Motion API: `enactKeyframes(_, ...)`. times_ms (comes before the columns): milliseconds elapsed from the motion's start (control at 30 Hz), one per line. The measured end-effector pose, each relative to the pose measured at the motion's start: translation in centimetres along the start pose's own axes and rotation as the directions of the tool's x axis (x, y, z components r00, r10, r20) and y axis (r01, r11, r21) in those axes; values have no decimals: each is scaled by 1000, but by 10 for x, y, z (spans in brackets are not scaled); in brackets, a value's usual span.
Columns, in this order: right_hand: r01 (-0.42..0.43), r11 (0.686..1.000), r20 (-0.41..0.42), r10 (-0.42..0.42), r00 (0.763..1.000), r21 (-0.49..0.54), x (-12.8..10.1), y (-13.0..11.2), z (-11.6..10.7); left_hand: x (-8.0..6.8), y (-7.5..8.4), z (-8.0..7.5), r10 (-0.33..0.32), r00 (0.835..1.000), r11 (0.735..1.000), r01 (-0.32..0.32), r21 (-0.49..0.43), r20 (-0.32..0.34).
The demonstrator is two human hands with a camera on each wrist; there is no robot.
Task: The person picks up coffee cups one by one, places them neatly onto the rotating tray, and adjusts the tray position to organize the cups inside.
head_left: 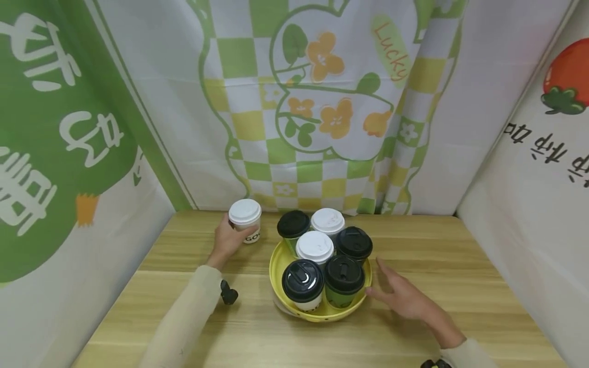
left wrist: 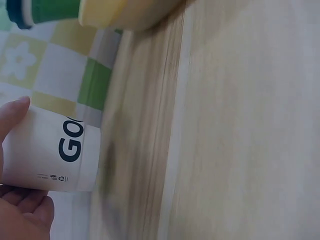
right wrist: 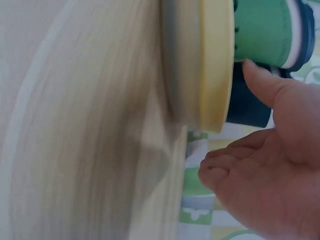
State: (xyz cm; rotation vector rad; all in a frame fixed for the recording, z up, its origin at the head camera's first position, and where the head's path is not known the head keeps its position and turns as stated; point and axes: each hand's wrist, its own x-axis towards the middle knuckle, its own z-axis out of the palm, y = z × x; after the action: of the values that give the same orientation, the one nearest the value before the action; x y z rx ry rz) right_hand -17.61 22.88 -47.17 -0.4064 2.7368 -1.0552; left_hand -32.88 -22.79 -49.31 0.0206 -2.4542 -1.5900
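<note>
My left hand (head_left: 230,239) grips a white paper coffee cup (head_left: 245,217) with a white lid, fingers and thumb round its sides. In the left wrist view black letters show on the upright cup (left wrist: 55,150), whose base is close over the wooden table. My right hand (head_left: 402,296) is beside a round yellow bowl (head_left: 317,318), fingers extended and thumb tip right at the rim. Several lidded cups stand in that bowl. Among them are a green cup (head_left: 342,294) with a black lid, a white cup (head_left: 307,304) with a black lid, and two with white lids (head_left: 315,246).
The wooden table (head_left: 257,332) reaches back to a checked green and yellow curtain (head_left: 322,174). Printed cloth walls stand at the left (head_left: 92,245) and right (head_left: 529,220). A black-lidded cup (head_left: 293,223) leans near the bowl's back left rim.
</note>
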Motion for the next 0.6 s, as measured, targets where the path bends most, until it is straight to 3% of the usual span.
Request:
enactKeyframes(300,59,998,-17,-59,998,-4,8,12,3,-29,31,-21,58,996,998,-55,-34,74)
enactKeyframes(600,95,995,-8,-95,995,-8,13,14,8,-64,54,-31,159,976,979,-136,-150,149)
